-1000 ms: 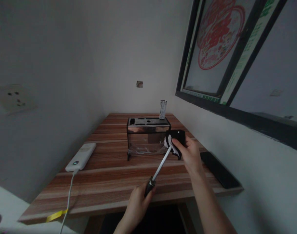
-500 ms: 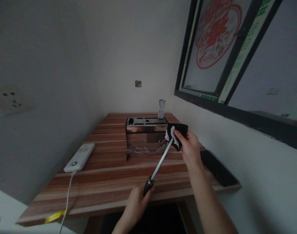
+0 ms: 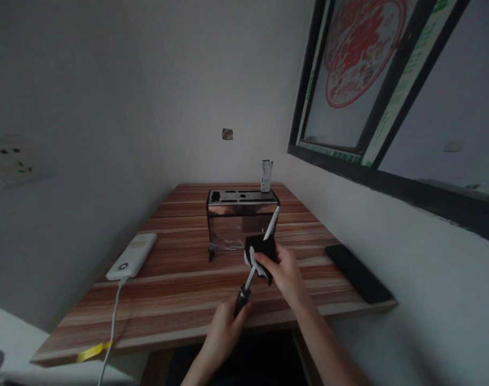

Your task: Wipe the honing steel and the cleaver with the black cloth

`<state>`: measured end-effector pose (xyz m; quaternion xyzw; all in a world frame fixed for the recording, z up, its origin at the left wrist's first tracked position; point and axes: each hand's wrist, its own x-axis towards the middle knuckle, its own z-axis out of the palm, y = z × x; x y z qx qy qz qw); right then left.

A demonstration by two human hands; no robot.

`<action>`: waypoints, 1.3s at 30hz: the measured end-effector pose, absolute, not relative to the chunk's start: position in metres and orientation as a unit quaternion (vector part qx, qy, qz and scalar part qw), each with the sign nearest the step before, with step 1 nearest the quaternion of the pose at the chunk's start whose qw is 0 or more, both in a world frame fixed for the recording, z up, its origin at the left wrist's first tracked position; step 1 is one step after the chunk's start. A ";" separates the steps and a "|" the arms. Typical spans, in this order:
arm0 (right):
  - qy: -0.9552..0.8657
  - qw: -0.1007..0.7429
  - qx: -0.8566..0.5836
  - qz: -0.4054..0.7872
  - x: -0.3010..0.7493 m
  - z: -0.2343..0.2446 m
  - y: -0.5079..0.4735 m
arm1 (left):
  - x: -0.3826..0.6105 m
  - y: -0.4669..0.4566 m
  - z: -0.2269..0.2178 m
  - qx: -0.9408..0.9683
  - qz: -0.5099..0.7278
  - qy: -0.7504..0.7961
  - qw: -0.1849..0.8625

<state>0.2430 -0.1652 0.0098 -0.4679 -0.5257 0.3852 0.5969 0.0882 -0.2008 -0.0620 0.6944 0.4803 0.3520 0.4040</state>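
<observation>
My left hand (image 3: pixel 224 327) is closed round the black handle of a sharpening steel (image 3: pixel 271 225), whose pale rod slants up and away to the right. My right hand (image 3: pixel 282 268) pinches a black and white cloth (image 3: pixel 264 247) wrapped about the rod, nearer the handle than the tip. The rod's bare tip sticks out beyond the cloth. Behind it stands a knife block (image 3: pixel 244 197) with a slotted metal top and clear sides. A small whitish upright object (image 3: pixel 266 176) is at the block's right end; its kind is unclear.
A white power bank (image 3: pixel 132 256) with a cable (image 3: pixel 114 316) lies on the wooden table (image 3: pixel 180 300) at left. Yellow tape (image 3: pixel 92 352) is at the front edge. A black phone-like slab (image 3: pixel 360 273) lies at right, below a dark window frame (image 3: pixel 332 166).
My right hand has slid the cloth down the rod toward the handle, uncovering the tip. My left hand keeps its grip on the handle, almost in place.
</observation>
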 end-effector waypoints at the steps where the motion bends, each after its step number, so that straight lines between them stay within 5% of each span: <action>1: -0.535 0.583 -0.469 0.392 0.239 0.007 -0.169 | 0.088 -0.200 -0.062 0.693 0.355 0.479 0.405; 11: -0.558 0.534 -0.498 0.394 0.222 -0.010 -0.194 | 0.087 -0.201 -0.062 0.688 0.366 0.456 0.430; 39: -0.528 0.607 -0.473 0.358 0.244 0.018 -0.180 | 0.087 -0.201 -0.065 0.715 0.343 0.472 0.385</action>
